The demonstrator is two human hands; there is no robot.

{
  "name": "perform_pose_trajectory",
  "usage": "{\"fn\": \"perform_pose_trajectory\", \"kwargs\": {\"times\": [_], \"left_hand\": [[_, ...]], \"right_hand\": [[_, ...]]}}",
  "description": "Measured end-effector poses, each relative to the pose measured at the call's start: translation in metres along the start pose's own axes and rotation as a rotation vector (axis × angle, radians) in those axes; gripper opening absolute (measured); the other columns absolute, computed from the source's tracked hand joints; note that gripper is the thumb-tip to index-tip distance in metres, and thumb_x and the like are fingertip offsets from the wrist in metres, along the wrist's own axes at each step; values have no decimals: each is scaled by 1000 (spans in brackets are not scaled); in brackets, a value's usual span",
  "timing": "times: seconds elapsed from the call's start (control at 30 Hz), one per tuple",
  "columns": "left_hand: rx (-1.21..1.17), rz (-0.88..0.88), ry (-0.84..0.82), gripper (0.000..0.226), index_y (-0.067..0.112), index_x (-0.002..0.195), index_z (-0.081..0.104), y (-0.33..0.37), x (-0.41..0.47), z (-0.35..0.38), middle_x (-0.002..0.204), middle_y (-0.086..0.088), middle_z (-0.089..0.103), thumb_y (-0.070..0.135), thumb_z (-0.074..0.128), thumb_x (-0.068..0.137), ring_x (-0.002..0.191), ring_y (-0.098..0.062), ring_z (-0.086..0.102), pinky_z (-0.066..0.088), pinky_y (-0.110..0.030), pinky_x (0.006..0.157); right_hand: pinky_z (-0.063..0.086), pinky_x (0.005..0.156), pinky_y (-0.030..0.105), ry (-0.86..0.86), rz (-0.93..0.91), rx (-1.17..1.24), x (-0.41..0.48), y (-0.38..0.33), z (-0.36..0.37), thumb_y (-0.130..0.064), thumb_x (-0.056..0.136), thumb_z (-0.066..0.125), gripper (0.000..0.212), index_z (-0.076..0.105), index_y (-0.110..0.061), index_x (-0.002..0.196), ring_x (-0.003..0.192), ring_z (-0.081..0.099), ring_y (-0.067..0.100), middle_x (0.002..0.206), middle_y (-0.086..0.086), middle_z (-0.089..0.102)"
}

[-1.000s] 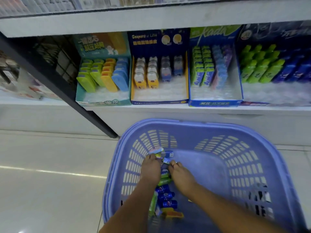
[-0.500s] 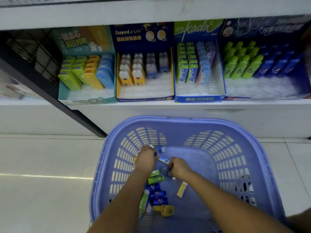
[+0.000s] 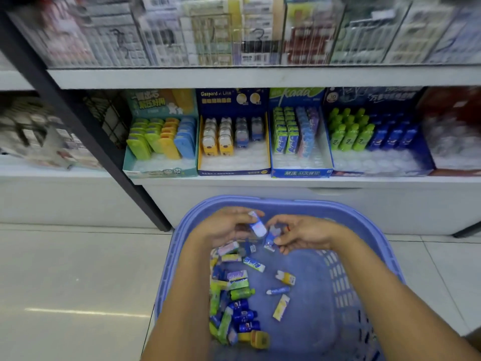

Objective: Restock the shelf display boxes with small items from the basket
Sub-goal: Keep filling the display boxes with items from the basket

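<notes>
Both hands hover over the far end of the purple basket [image 3: 385, 246]. My left hand [image 3: 223, 226] is shut on a small blue-and-white item [image 3: 257, 226]. My right hand [image 3: 302, 231] pinches a second small blue item [image 3: 272, 237]. Several small items [image 3: 234, 295] in blue, green and yellow lie in a loose pile on the basket floor. On the lower shelf stand the display boxes: a teal one [image 3: 161, 142], a yellow-edged one [image 3: 233, 142], a blue "kada" one [image 3: 299, 142] and a dark blue one [image 3: 374, 142]. The front part of each box is bare.
A black slanted shelf post [image 3: 86, 131] runs from the top left down to the floor left of the basket. An upper shelf [image 3: 260, 76] carries packaged goods behind a clear front. A red box [image 3: 453, 131] sits at the far right. Pale tiled floor [image 3: 78, 282] surrounds the basket.
Both hands rose from the basket floor to its far rim, each now holding a small blue item. The camera tilted up, bringing the upper shelf into view.
</notes>
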State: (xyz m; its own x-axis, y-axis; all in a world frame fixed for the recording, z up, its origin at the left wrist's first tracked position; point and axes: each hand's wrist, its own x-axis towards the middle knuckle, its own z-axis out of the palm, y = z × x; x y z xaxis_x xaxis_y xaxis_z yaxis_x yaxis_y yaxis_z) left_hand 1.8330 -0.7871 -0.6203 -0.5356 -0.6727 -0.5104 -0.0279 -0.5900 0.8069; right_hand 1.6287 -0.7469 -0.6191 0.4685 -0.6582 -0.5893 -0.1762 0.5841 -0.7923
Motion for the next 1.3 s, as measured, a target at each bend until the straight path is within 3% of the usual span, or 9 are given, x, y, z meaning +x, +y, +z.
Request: {"fn": "perform_pose_trajectory", "kwargs": {"times": [0.23,0.33,0.4,0.6,0.83,0.97,1.13,1.23,1.3], "left_hand": [[-274,300,106,12,8,97,65,52,-23,8,73,4,70,7,54,92,64,-5,62,52,-14,59],[-488,389,152,11,3,97,65,62,-26,8,79,-2,71,5,57,89,71,-8,67,56,-17,67],[-536,426,172,10,2,95,64,65,-26,7,76,-3,69,3,57,89,72,-10,67,57,-20,72],[-429,438,313,15,10,104,62,63,-20,6,77,1,70,6,59,90,75,-9,67,57,-23,78],[-330,495,445,19,20,95,60,59,-9,7,91,-4,68,7,68,84,82,-12,67,56,-18,70],[-265,521,478,28,13,110,59,58,-6,9,96,-3,67,5,67,84,84,-11,67,55,-16,68],[-120,553,535,31,7,118,58,62,-11,13,102,-8,67,3,62,88,93,-16,66,56,-21,78],[-30,590,575,27,12,115,60,64,-15,15,112,-14,66,6,63,88,106,-24,63,52,-36,94],[41,638,569,26,16,112,62,65,-17,17,110,-8,68,6,63,88,101,-14,65,52,-30,91]], "right_hand": [[55,65,21,504,-494,-185,-30,-78,-7,0,90,56,26,61,-10,114,61,60,12,81,5,57],[51,67,22,872,-600,-438,-15,-107,-11,-9,88,63,23,59,-15,110,67,58,10,82,-4,54],[48,68,23,984,-653,-586,0,-125,-13,-12,85,65,22,58,-15,106,70,55,9,79,-9,54],[49,83,33,958,-497,-1111,49,-158,-27,-11,88,61,23,61,-9,111,98,60,27,109,13,64],[49,80,31,911,-390,-1300,63,-174,-34,-11,83,66,17,63,-9,100,96,59,30,104,14,65],[38,75,28,918,-341,-1457,63,-179,-30,-10,86,62,17,63,-3,101,100,55,32,111,15,57],[42,82,30,870,-261,-1380,49,-187,-19,-20,94,49,27,63,-3,110,105,53,29,119,14,54],[42,76,23,728,-479,-1005,28,-178,0,-29,97,49,27,65,-15,114,95,59,14,115,6,63],[48,73,22,541,-561,-754,14,-170,15,-29,90,60,22,65,-22,110,81,62,8,101,0,68]]}}
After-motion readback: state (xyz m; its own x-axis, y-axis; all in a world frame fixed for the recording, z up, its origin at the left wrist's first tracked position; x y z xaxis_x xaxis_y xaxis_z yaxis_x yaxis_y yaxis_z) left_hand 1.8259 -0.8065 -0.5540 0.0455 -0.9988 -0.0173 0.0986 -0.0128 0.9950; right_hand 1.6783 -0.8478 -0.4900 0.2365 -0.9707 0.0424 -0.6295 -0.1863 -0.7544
